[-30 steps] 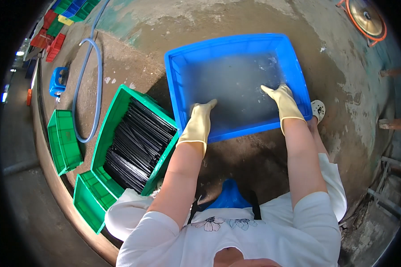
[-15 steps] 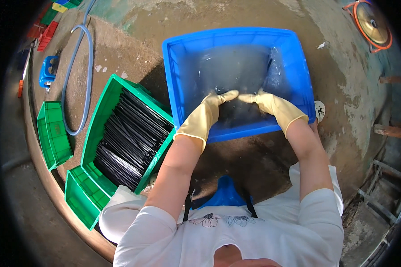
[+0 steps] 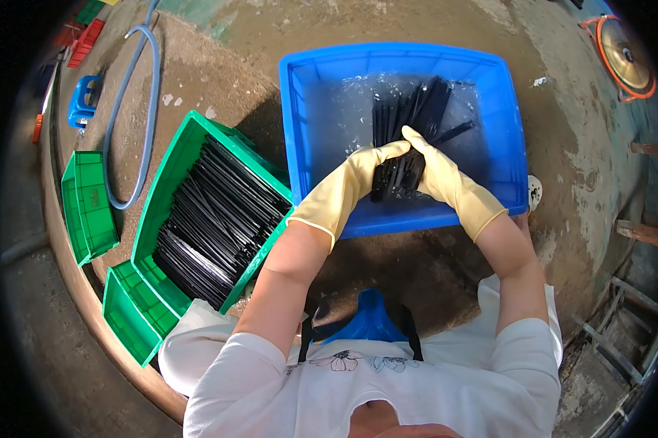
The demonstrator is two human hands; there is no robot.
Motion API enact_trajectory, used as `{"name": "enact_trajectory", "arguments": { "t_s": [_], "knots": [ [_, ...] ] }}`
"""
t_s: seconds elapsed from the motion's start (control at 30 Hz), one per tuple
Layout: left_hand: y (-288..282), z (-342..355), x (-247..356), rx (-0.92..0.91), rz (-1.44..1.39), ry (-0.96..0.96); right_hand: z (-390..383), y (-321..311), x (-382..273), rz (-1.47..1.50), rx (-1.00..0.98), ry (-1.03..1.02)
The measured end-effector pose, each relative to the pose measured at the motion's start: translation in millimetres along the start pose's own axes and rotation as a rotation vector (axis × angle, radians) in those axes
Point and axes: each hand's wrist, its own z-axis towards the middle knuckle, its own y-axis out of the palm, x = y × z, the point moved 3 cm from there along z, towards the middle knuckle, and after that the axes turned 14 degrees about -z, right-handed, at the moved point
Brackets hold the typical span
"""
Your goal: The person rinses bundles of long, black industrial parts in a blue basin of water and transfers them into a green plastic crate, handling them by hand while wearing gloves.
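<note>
A blue plastic tub (image 3: 504, 168) holds cloudy water. In it, my left hand (image 3: 369, 164) and my right hand (image 3: 435, 168), both in long cream rubber gloves, are closed around a bundle of long black strips (image 3: 406, 171), lifted partly out of the water and fanning toward the far side. The gloves' thumbs almost meet over the bundle. Left of the tub, a large green crate (image 3: 153, 226) is packed with many similar black strips, lying lengthwise and glossy.
Smaller green crates (image 3: 88, 208) stand at the left beside a looped grey-blue hose (image 3: 152, 109), a blue stool (image 3: 81, 109) and red crates (image 3: 88, 36). A round orange-rimmed object (image 3: 620, 55) is at the far right, above wooden pieces (image 3: 639, 233) and a metal frame (image 3: 632, 328).
My hands, earlier low in the cloudy water, have come together and raised a bundle of black strips, now showing above the surface.
</note>
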Motion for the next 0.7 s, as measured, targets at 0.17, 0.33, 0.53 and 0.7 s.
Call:
{"name": "enact_trajectory", "arguments": {
  "t_s": [0.17, 0.33, 0.53, 0.7],
  "knots": [
    [37.2, -25.3, 6.3, 0.109, 0.156, 0.058, -19.0, 18.2, 65.2, -1.496, 0.301, -0.956],
    [57.4, -57.3, -0.2, 0.046, 0.194, 0.055, -36.9, 10.8, 107.4, -1.525, 0.223, -0.967],
    [78.3, -108.0, -27.0, 0.082, 0.142, 0.041, -59.8, -12.7, 174.5, -1.565, 0.311, -0.835],
    [92.3, -181.2, -72.2, 0.047, 0.201, 0.21, -61.3, -85.4, 199.3, -1.522, 0.076, -0.887]
  ]
}}
